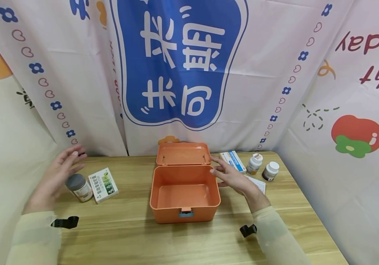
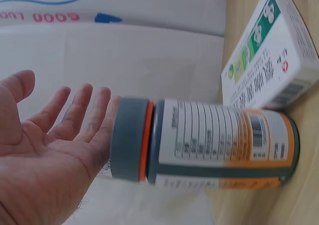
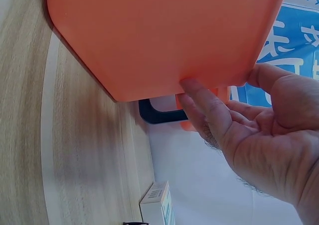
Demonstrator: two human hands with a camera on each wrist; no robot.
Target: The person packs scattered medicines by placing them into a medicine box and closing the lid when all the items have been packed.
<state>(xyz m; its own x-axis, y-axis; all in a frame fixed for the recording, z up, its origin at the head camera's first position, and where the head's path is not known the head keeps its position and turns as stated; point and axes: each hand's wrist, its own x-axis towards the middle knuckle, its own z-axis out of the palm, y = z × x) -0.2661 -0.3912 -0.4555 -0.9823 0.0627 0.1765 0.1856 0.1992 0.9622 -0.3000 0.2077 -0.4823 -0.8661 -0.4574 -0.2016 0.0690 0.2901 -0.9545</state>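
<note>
An orange lidded box [image 1: 185, 215] with a blue-grey latch stands on the table, its lid [image 1: 183, 154] laid back. My right hand [image 1: 232, 178] holds it at the rear right, thumb over the rim and fingers against the outer wall [image 3: 164, 40]. On the left, my left hand [image 1: 58, 171] is raised beside a grey-capped bottle [image 1: 82, 191], palm facing up and fingers spread. In the left wrist view the bottle's cap [image 2: 130, 139] overlaps the fingertips, and nothing lies in the palm. A white and green medicine box [image 1: 104, 185] stands right beside the bottle.
At the back right lie a blue and white medicine box [image 1: 233, 161] and two white-capped bottles [image 1: 254, 164]. Another white box [image 1: 258, 183] is partly hidden by the right forearm. Printed curtains [image 1: 265, 48] enclose the table's back and sides. A dark handle [image 3: 162, 116] shows behind the orange box.
</note>
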